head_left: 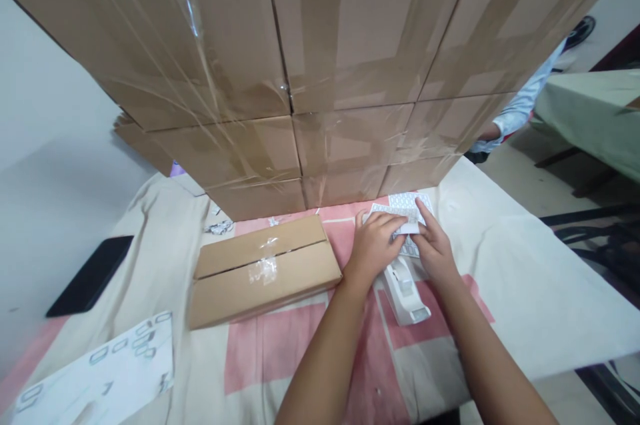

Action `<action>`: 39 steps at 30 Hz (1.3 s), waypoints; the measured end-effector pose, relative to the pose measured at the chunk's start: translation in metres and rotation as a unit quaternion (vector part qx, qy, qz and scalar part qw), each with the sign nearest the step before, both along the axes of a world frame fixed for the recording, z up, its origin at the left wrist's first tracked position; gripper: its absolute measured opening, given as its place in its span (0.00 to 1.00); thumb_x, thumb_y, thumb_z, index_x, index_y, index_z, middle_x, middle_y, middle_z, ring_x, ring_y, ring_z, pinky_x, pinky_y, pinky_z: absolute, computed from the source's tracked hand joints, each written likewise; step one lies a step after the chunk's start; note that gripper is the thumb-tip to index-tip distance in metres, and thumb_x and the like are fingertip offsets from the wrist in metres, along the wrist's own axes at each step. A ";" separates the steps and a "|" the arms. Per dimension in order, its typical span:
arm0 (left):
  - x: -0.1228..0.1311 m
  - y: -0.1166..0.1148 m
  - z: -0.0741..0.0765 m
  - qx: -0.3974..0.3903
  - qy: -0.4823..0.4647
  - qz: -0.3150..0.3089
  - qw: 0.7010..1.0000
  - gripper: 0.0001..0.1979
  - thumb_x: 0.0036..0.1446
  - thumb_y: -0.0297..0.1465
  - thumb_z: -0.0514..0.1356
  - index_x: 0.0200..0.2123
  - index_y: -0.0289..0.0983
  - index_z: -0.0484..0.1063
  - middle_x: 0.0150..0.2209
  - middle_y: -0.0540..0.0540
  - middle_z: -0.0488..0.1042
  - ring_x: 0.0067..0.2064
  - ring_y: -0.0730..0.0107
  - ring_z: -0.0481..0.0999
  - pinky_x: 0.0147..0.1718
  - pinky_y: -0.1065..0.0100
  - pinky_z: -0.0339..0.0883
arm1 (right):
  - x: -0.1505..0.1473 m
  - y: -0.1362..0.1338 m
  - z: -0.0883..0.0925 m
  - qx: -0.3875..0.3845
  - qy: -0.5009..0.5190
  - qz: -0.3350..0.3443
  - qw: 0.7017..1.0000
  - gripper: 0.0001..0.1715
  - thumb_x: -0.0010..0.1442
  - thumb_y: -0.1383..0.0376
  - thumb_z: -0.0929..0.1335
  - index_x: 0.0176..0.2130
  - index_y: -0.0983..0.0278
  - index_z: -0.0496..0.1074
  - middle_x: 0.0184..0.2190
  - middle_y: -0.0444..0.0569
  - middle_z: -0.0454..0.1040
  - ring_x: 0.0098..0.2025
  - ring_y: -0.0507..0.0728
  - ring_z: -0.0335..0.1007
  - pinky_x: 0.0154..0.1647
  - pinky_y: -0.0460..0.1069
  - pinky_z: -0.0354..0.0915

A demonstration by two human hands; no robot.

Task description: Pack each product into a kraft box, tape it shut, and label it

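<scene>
My left hand (376, 241) is closed on a white printed sheet (407, 213) that looks like a sheet of labels, its fingers bent over the near edge. From the other side my right hand (435, 243) pinches the same sheet, with one finger pointing up along its edge. Part of the sheet is folded or overlaps another one, and the fingertips partly hide it. Just below the hands lies a white tape dispenser (401, 295). To the left of my left forearm, a flat cardboard box (267, 271) rests on the cloth, its middle seam crossed by clear tape.
Behind the hands rises a wall of stacked, taped cardboard boxes (350, 45). A black tablet or phone (90, 277) and a white sheet with printed outlines (110, 371) lie at left. Past the stack's right side, another person's sleeve (533, 95) shows near a green-covered table (595, 111).
</scene>
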State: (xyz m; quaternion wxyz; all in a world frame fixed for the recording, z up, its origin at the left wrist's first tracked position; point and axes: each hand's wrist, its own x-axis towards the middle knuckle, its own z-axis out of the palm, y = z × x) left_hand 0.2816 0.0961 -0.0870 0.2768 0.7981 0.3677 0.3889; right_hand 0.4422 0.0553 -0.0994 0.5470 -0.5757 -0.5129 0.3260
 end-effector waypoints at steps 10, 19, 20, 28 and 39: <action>-0.003 0.002 -0.003 0.003 0.011 -0.039 0.999 0.15 0.73 0.37 0.56 0.57 0.49 0.77 0.58 0.48 0.81 0.60 0.59 0.76 0.67 0.53 0.50 | 0.002 0.001 -0.002 -0.003 -0.019 -0.025 0.999 0.45 0.57 0.63 0.68 0.72 0.56 0.62 0.36 0.43 0.78 0.31 0.55 0.64 0.42 0.54 0.69; -0.013 0.008 0.002 -0.006 -0.044 -0.023 0.999 0.17 0.62 0.40 0.68 0.54 0.48 0.79 0.56 0.47 0.81 0.59 0.56 0.76 0.65 0.55 0.56 | 0.000 -0.001 0.002 -0.012 0.007 -0.010 1.000 0.47 0.56 0.62 0.68 0.73 0.57 0.61 0.44 0.48 0.82 0.36 0.58 0.73 0.43 0.54 0.71; -0.014 0.008 0.002 -0.006 -0.053 -0.012 0.999 0.18 0.61 0.40 0.70 0.54 0.48 0.79 0.55 0.46 0.82 0.59 0.56 0.76 0.65 0.55 0.57 | 0.000 -0.001 0.001 -0.012 0.002 -0.011 1.000 0.47 0.56 0.62 0.68 0.73 0.58 0.61 0.45 0.48 0.82 0.38 0.58 0.74 0.44 0.54 0.72; -0.016 0.010 0.000 0.014 -0.055 0.003 0.998 0.14 0.61 0.39 0.70 0.49 0.46 0.81 0.50 0.46 0.82 0.56 0.57 0.76 0.60 0.57 0.62 | 0.000 -0.001 -0.002 -0.020 -0.041 -0.018 0.999 0.46 0.56 0.62 0.68 0.72 0.57 0.63 0.45 0.46 0.81 0.41 0.59 0.76 0.46 0.54 0.72; -0.017 0.011 0.000 -0.013 -0.077 0.012 0.997 0.06 0.66 0.33 0.64 0.35 0.42 0.78 0.42 0.47 0.81 0.49 0.60 0.77 0.56 0.59 0.62 | -0.003 -0.003 0.002 -0.010 -0.051 -0.005 0.999 0.43 0.57 0.62 0.67 0.71 0.57 0.65 0.34 0.42 0.74 0.29 0.53 0.63 0.34 0.50 0.66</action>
